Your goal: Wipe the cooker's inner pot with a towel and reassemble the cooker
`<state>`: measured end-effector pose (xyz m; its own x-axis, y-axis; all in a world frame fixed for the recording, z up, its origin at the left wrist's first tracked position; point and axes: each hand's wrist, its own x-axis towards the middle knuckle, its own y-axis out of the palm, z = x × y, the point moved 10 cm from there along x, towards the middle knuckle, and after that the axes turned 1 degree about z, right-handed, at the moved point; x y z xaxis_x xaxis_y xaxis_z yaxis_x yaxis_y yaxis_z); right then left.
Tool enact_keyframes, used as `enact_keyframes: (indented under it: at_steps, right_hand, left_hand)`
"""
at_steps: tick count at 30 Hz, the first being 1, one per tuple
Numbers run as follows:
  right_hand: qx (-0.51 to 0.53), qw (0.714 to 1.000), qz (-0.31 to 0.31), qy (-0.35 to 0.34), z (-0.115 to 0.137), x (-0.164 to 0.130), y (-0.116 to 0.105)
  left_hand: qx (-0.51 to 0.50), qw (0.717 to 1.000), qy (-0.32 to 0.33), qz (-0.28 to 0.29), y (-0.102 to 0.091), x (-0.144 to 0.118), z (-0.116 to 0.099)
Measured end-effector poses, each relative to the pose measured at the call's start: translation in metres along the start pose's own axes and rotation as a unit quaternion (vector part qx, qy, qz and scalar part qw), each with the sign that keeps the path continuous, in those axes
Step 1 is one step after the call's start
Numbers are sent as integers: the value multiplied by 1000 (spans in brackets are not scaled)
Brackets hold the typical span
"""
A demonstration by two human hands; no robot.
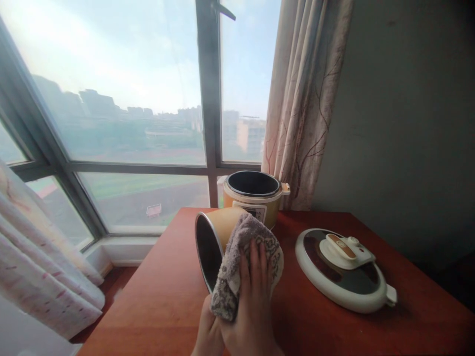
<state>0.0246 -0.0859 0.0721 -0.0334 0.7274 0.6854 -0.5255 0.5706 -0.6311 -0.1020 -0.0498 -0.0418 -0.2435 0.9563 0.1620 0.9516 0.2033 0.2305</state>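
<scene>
A cream-coloured cooker inner pot [225,217] with a dark inside lies tilted on its side above the table, its mouth facing left. My left hand [208,321] grips it from below near the rim; most of those fingers are hidden by the pot and the cloth. Over the pot's outer wall, my right hand [254,287] presses a grey patterned towel [256,230], fingers laid along the fabric. Just behind stands the pressure cooker body [272,210], upright with its top uncovered. To the right, the round cooker lid [309,267] rests with its handle upward.
The reddish-brown wooden table [163,296] spans the area beneath my hands. Large window panes with a grey frame [210,99] rise behind it. Curtains hang at the left [40,267] and behind the cooker [300,99]; a grey wall [401,123] is at the right.
</scene>
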Motion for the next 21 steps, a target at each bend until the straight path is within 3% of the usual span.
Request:
enact_keyframes:
  at_steps: [5, 9, 15, 21]
  right_hand:
    - [70, 992, -47, -93, 2, -6, -5]
    - [126, 988, -68, -53, -8, -5, -5]
    - [99, 994, -34, -34, -9, 23, -9]
    - [102, 988, 77, -90, -11, 82, -16]
  left_hand:
    - [29, 998, 35, 46, 13, 2, -21]
    - [44, 996, 58, 47, 17, 1, -31]
    - [72, 989, 83, 98, 28, 0, -31]
    - [166, 981, 95, 38, 6, -12, -11]
